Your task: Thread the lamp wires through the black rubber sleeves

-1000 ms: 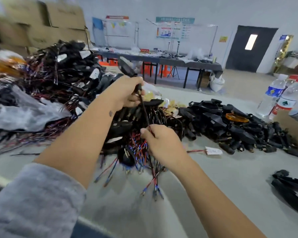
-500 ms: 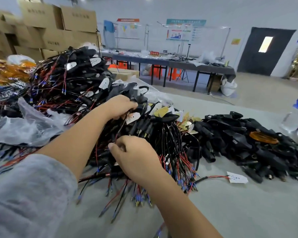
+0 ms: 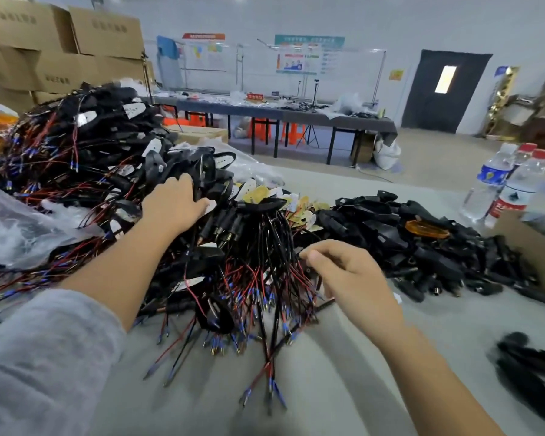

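Left hand [image 3: 173, 201] reaches into the big pile of lamp wires [image 3: 85, 158] on the table [image 3: 343, 388], fingers curled over black parts at the pile's right edge. Whether it actually grips one, I cannot tell. Grey sleeve [image 3: 41, 357] on that arm.

Right hand [image 3: 348, 275] hovers just right of the fanned wire bunch [image 3: 258, 287], fingers loosely curled, thumb and forefinger close together near the black leads. Can't see anything pinched between them.

The fanned bunch sits centre table: black leads with red and black cores and blue-collared terminals, tips spread toward the near edge. The heap of black rubber sleeves [image 3: 422, 247] lies to the right of it, close to the right hand, with one amber lens [image 3: 425, 229] on top. A few more black parts [image 3: 529, 369] lie apart at far right, blurred.

Labels: cardboard boxes [image 3: 76, 48] stacked back left carry printing, too blurred to read. Water bottles [image 3: 504, 184] at the right: one with a blue label, one with a red-and-white label, text illegible. Posters on the whiteboard [image 3: 309, 58] and a red sign on the back bench [image 3: 283, 113] are unreadable too. Clear plastic bag [image 3: 19, 221] lies at the left of the wire pile. Dark door [image 3: 444, 89] with a lit window at the back right.
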### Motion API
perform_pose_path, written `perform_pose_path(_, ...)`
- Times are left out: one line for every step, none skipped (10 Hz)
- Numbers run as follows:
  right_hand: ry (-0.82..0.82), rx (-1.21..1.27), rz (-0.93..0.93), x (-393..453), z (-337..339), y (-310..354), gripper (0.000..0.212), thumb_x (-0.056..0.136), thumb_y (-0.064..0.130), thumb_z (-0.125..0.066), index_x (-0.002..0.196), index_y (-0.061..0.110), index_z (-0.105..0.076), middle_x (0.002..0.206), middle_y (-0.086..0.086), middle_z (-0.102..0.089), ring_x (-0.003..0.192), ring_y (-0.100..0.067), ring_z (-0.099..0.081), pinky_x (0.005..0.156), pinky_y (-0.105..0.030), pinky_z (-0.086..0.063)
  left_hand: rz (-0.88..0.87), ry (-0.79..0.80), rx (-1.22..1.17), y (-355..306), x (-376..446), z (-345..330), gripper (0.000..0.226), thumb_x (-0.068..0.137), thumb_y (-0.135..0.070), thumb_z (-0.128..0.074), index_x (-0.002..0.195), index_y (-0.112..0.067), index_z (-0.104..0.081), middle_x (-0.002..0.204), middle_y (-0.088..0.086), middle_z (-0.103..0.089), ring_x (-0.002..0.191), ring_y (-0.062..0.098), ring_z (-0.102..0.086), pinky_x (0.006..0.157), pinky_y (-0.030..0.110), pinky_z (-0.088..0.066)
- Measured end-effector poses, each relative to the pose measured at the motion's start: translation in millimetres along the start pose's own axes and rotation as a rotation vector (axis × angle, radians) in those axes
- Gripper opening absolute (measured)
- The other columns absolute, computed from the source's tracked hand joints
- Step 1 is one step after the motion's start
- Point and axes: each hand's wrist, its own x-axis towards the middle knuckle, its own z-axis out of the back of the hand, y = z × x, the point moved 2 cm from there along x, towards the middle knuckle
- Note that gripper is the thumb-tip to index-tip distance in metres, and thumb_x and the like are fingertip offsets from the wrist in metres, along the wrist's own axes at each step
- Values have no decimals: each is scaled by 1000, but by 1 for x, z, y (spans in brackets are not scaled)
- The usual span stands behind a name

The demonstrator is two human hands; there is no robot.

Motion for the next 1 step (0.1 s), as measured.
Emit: perform_pose_path(-167,129,41,-18,43,15,24,94,15,-60,79,27,-75,77,12,-71,52,1,-51,56,-18,-40,26,-104,-180,-7,-14,16,43,91,-43,-55,119,-10,-48,118,17,-54,112,39,-48,81,47,-44)
